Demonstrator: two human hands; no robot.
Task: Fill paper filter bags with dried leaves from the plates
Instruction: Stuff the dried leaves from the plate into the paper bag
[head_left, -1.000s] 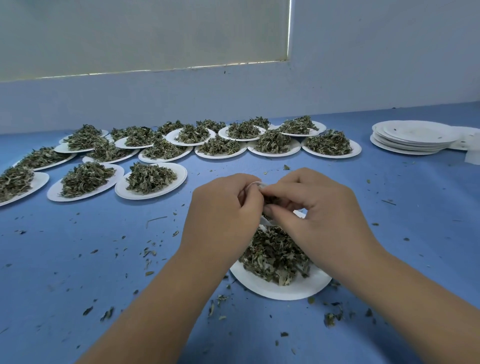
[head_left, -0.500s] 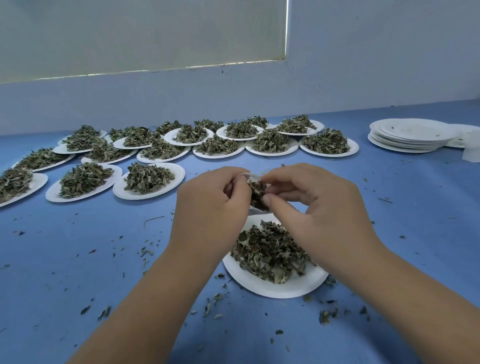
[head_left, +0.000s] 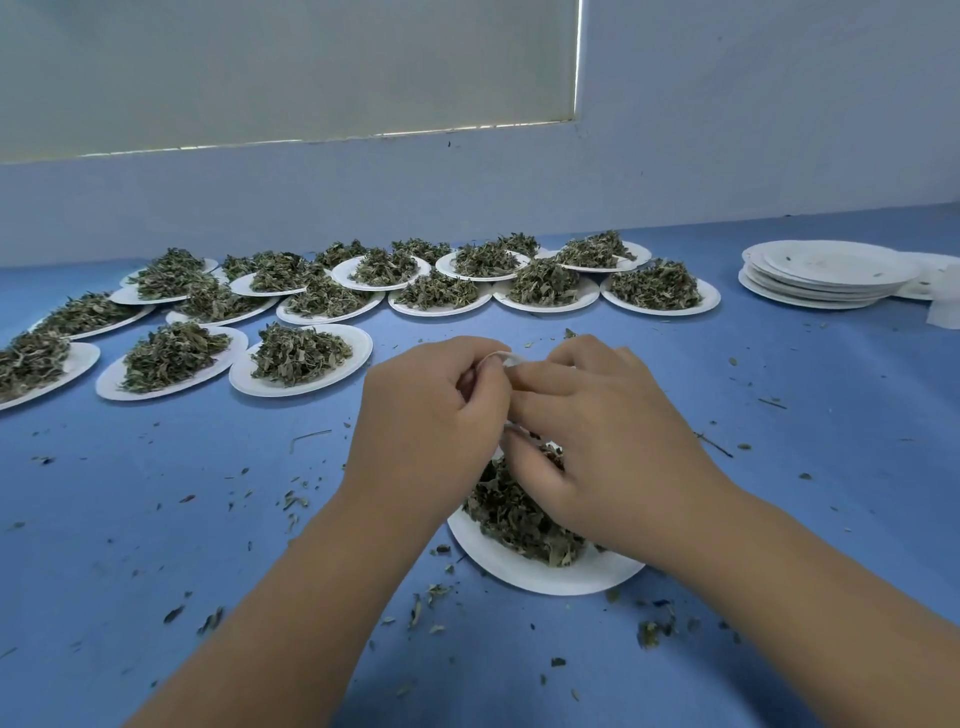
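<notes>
Two hands were seen, and one paper filter bag (head_left: 500, 358) was pinched between the fingertips of the left hand (head_left: 431, 415) and the right hand (head_left: 597, 436), just above the one near plate (head_left: 545, 579) of dried leaves (head_left: 514, 514). At least fourteen heaped plates (head_left: 358, 340) were counted behind it — overlaps hid the exact number — and one stack of empty plates (head_left: 826, 275) at the far right.
</notes>
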